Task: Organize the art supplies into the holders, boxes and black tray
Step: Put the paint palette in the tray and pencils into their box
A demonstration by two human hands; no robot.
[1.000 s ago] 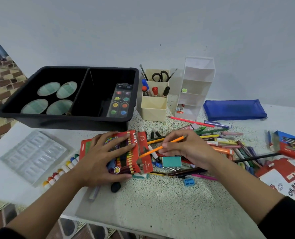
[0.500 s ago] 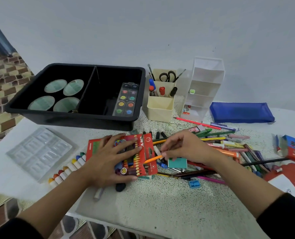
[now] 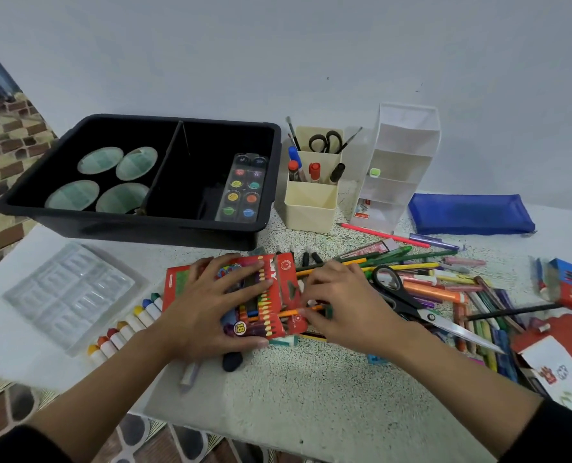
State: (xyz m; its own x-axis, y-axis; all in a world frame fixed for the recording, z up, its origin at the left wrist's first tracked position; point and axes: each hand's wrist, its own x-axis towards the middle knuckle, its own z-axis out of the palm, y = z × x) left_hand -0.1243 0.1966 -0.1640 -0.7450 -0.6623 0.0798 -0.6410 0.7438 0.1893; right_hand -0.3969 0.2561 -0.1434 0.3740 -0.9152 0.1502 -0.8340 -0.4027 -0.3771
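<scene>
My left hand (image 3: 207,305) presses flat on the red pencil box (image 3: 286,279) before the black tray (image 3: 144,228), right hand (image 3: 348,305) pinching 1 orange pencil (image 3: 298,311) at its mouth — I'd slide it in level.

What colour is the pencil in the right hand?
Orange. The pencil in the right hand shows in the head view.

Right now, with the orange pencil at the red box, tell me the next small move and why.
Probably slide the orange pencil the rest of the way into the red pencil box. The right hand pinches the pencil with its end at the box's open side, while the left hand presses flat on the box, which seems to steady it.
</scene>
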